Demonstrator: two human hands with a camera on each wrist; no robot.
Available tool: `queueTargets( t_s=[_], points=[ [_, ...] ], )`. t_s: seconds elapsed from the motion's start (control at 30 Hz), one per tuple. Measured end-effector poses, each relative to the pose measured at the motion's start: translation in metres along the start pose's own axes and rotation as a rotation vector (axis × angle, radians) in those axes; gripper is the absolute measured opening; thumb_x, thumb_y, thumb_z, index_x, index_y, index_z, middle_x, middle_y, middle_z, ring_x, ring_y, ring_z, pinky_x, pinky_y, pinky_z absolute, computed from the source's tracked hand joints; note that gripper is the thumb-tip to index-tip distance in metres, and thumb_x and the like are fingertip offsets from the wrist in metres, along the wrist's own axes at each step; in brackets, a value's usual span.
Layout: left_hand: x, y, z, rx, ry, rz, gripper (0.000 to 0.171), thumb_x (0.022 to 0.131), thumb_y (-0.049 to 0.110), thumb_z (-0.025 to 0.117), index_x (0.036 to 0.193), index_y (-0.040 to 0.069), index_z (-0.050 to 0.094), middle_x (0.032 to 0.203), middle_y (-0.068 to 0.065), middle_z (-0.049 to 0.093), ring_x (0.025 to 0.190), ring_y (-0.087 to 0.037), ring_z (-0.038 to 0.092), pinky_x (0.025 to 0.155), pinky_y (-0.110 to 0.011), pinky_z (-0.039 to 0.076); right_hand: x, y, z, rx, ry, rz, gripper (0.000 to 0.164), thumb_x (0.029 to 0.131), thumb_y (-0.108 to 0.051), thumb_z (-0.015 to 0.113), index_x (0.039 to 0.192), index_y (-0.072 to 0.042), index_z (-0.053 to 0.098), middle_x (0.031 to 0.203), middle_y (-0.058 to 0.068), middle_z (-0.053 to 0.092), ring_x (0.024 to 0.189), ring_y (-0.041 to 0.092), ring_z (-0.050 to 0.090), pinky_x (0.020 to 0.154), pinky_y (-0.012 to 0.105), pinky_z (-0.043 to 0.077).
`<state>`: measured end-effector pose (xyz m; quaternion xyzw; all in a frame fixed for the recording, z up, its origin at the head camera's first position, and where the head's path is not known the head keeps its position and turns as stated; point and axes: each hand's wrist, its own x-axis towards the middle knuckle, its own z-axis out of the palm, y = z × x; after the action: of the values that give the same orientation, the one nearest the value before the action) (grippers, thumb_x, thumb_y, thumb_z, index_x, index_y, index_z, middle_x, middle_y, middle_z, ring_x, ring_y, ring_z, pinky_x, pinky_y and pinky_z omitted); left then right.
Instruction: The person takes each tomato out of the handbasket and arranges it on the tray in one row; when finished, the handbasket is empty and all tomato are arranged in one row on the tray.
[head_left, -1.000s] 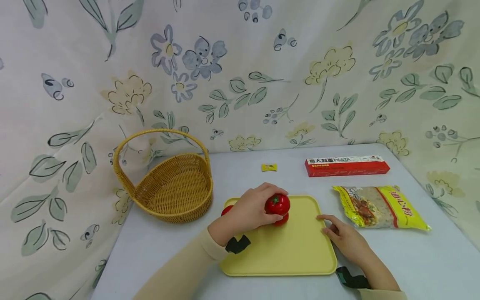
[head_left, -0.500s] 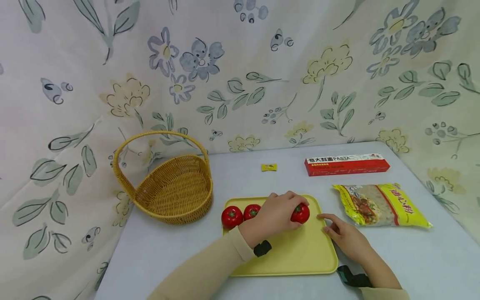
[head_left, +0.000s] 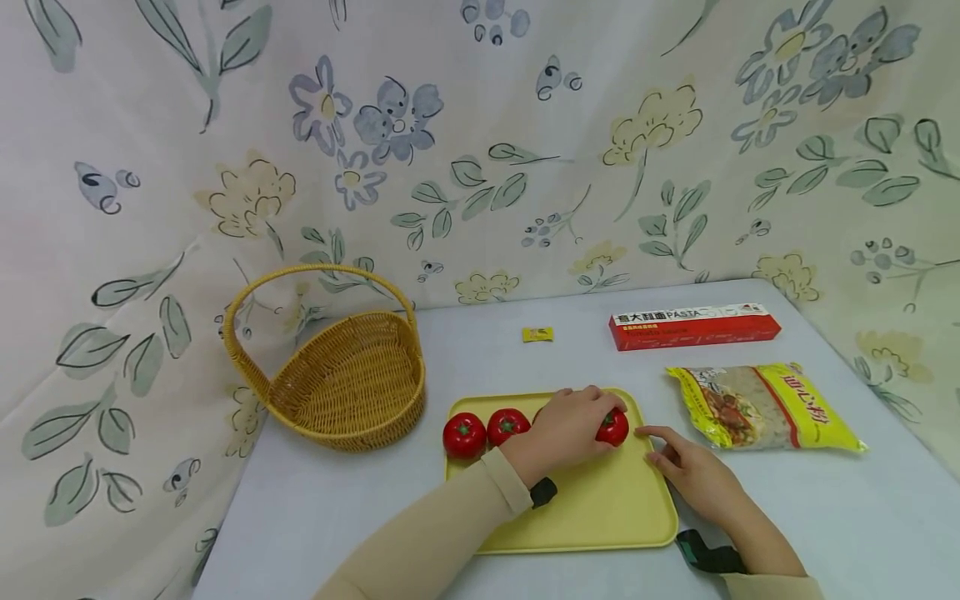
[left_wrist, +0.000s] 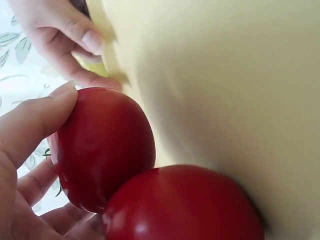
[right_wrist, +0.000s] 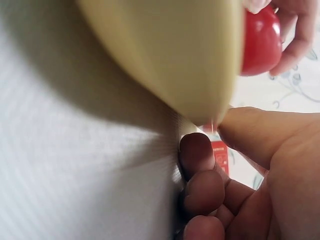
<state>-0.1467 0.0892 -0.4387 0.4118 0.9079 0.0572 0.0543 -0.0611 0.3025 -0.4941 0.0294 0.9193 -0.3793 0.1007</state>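
My left hand (head_left: 570, 425) grips a tomato (head_left: 614, 427) at the right side of the yellow tray (head_left: 592, 508). In the left wrist view, thumb and fingers curl round this tomato (left_wrist: 102, 145), and another tomato (left_wrist: 185, 207) presses against it. Two more tomatoes, one at the tray's left end (head_left: 464, 435) and one beside it (head_left: 507, 424), sit in a row; a red sliver of another shows behind the left hand. My right hand (head_left: 693, 479) holds the tray's right edge, its thumb (right_wrist: 250, 130) at the rim and its other fingers (right_wrist: 202, 190) curled below.
A wicker basket (head_left: 352, 375) with a tall handle stands left of the tray. Behind the tray lies a small yellow packet (head_left: 537, 334). A red pasta box (head_left: 693, 327) and a yellow pasta bag (head_left: 765, 407) lie at the right. Floral cloth (head_left: 480, 150) hangs behind the table.
My left hand has carried the tomato rightward across the tray and lowered it near the right rim, uncovering the tomatoes on the left. The right hand stays at the tray's edge.
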Motion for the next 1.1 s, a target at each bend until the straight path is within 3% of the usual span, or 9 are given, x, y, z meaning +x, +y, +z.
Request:
queueTargets(
  t_s=[0.2,0.4,0.63,0.83,0.93,1.1],
  points=[
    [0.002,0.002,0.005,0.034,-0.029,-0.015,0.059,0.094,0.047,0.077,0.145,0.027,0.056,0.139,0.007,0.061,0.127,-0.008,0.056,0.114,-0.035,0.042,-0.001,-0.001,0.001,0.005,0.001,0.002,0.044,0.105,-0.022,0.065,0.148,-0.015,0.055,0.081,0.003,0.053,0.071,0.020,0.051,0.058,0.029,0.038],
    [0.002,0.001,0.010,0.039,-0.040,-0.050,0.066,0.094,0.048,0.077,0.149,0.024,0.049,0.143,0.005,0.060,0.130,-0.011,0.057,0.117,-0.043,0.040,-0.002,-0.001,0.002,0.005,0.006,0.004,0.044,0.105,-0.022,0.065,0.148,-0.015,0.055,0.081,0.003,0.052,0.071,0.020,0.050,0.058,0.029,0.037],
    [0.002,0.002,0.013,0.036,-0.060,-0.081,0.071,0.092,0.049,0.078,0.151,0.028,0.045,0.147,0.006,0.057,0.132,-0.014,0.057,0.120,-0.050,0.035,-0.002,0.000,0.003,0.002,0.009,0.015,0.045,0.105,-0.023,0.066,0.148,-0.016,0.055,0.081,0.003,0.052,0.072,0.020,0.050,0.059,0.029,0.038],
    [-0.001,0.000,0.012,0.043,-0.036,-0.059,0.079,0.092,0.052,0.077,0.159,0.033,0.038,0.150,0.004,0.055,0.138,-0.018,0.053,0.120,-0.053,0.035,-0.001,0.001,0.005,0.007,0.016,0.018,0.044,0.105,-0.023,0.065,0.148,-0.016,0.055,0.081,0.003,0.052,0.072,0.020,0.050,0.058,0.029,0.037],
    [-0.009,-0.007,0.007,-0.010,-0.004,-0.063,0.082,0.093,0.053,0.076,0.161,0.034,0.035,0.154,0.004,0.052,0.140,-0.020,0.050,0.120,-0.053,0.034,0.003,0.002,0.009,0.006,0.012,0.007,0.044,0.105,-0.023,0.065,0.147,-0.017,0.056,0.081,0.003,0.052,0.071,0.020,0.050,0.059,0.029,0.037],
    [-0.038,-0.023,-0.014,-0.137,0.037,-0.064,0.080,0.096,0.056,0.069,0.164,0.033,0.031,0.158,0.003,0.047,0.145,-0.019,0.044,0.122,-0.053,0.031,0.001,0.007,0.020,0.012,-0.005,0.009,0.042,0.104,-0.024,0.066,0.145,-0.017,0.058,0.081,0.002,0.053,0.071,0.019,0.051,0.059,0.029,0.039]
  ],
)
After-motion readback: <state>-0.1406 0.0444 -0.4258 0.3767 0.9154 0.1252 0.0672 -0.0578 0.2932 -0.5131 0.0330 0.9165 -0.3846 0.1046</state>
